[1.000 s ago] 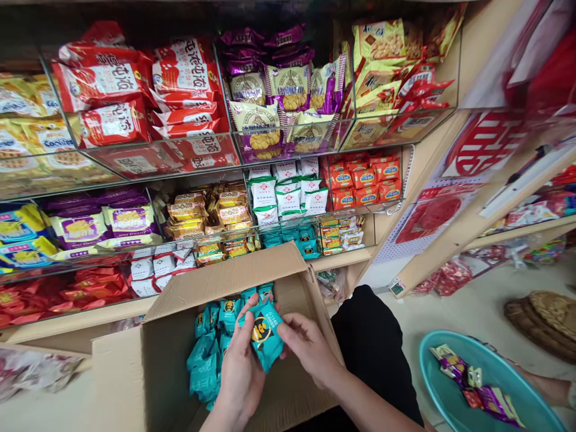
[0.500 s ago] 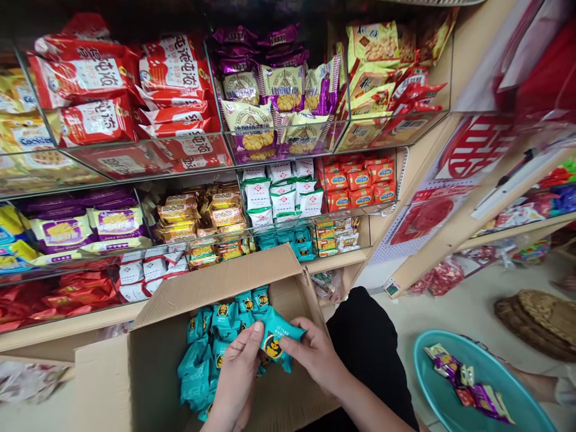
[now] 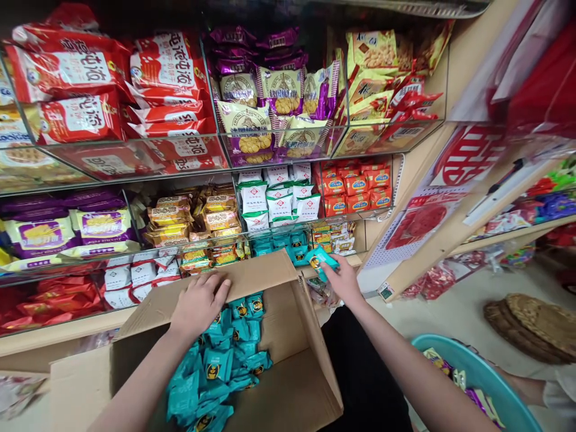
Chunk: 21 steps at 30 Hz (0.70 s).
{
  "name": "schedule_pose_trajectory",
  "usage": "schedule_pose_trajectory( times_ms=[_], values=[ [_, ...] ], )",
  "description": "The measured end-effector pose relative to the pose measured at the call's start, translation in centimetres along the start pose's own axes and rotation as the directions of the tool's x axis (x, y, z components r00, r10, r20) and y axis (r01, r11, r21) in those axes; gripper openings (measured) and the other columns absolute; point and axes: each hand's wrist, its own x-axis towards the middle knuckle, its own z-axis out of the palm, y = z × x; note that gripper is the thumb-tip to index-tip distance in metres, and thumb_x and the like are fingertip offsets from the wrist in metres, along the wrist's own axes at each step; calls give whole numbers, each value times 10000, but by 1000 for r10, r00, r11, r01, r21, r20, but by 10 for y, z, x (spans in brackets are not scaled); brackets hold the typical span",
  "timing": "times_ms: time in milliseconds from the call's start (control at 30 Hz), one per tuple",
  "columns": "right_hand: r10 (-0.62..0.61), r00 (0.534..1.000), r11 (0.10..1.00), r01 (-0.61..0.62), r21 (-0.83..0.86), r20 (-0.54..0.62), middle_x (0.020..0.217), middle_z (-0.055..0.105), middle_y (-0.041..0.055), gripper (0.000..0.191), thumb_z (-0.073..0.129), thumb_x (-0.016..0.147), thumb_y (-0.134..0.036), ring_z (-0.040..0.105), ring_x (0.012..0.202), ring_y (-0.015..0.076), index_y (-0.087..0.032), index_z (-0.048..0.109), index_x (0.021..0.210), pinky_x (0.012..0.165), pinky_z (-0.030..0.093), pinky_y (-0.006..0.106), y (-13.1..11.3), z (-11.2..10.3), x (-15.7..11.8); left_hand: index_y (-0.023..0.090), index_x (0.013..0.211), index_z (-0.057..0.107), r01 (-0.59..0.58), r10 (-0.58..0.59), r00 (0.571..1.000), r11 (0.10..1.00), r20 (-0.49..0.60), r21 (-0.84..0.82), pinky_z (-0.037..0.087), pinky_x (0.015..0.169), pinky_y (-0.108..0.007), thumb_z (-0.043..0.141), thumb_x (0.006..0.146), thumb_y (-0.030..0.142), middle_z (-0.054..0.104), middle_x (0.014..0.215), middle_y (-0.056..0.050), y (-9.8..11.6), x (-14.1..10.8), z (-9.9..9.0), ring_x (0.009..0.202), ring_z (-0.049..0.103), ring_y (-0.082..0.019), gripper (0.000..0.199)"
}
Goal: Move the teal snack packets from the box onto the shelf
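Observation:
My right hand (image 3: 344,279) pinches a teal snack packet (image 3: 321,262) with a black round print. It holds the packet just past the box's far right corner, in front of the lowest shelf compartment, where similar teal packets (image 3: 297,247) lie. My left hand (image 3: 200,303) lies flat on the far flap of the cardboard box (image 3: 294,384), fingers stretched and holding nothing. Inside the box, many more teal packets (image 3: 218,365) are heaped on the left and middle, partly hidden by my left forearm. Bare cardboard shows on the box's right side.
Clear-fronted shelves hold red bags (image 3: 72,69), purple biscuit packs (image 3: 288,90), white-green packets (image 3: 279,204) and small red packs (image 3: 357,185). At lower right stands a teal basin (image 3: 418,343) with a few packets. Another person's arm (image 3: 522,384) is beside it. Woven mats (image 3: 535,324) lie beyond.
Both hands held one teal packet over the box before. Now my right hand has carried it up and right to the shelf, while my left hand let go and moved onto the flap.

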Motion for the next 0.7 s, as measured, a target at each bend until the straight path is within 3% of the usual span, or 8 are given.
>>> schedule_pose_trajectory(
  times_ms=[67,133,233,333,467,700],
  values=[
    [-163,986,949,169,-266,43,926,621,76,357,502,788,-367,584,781,196,-145,515,1068,699,462,311,0,21,18,233,1047,561,47,-52,994,997,96,57,404,822,-406,209,853,468,596,1094,-60,0,6,1,1026,511,-266,466],
    [-269,958,831,283,-479,100,1036,594,88,323,437,839,-294,559,916,189,-140,487,1118,784,435,281,-4,43,36,245,1033,566,69,-77,988,995,131,72,407,806,-385,201,852,472,597,1095,-46,3,5,1,1020,514,-258,466],
    [-292,949,710,298,-639,118,1062,570,123,306,362,876,-223,552,934,197,-116,463,1144,771,432,274,-9,73,61,253,1033,566,89,-98,987,993,128,75,411,771,-362,211,853,465,594,1094,-35,6,2,1,1020,511,-248,451],
    [-261,960,677,258,-689,103,1005,566,187,297,309,869,-142,560,897,246,-68,517,1067,743,433,329,-8,93,82,252,1029,572,97,-105,985,993,134,69,410,754,-347,219,856,447,598,1082,-31,6,0,2,1014,512,-239,439],
    [-262,952,636,295,-713,160,1046,565,189,352,285,846,-72,530,981,246,-72,530,1099,865,381,357,-3,112,110,252,1032,579,97,-107,984,993,143,71,401,777,-354,233,858,422,600,1082,-27,5,1,3,1006,512,-237,423],
    [-268,944,612,323,-722,195,1178,524,139,381,380,870,-240,473,1077,243,-111,451,1222,953,318,391,-5,135,158,270,1057,570,111,-119,979,992,166,58,391,797,-341,262,856,397,605,1070,-12,6,3,3,1002,509,-216,389]
  ],
)
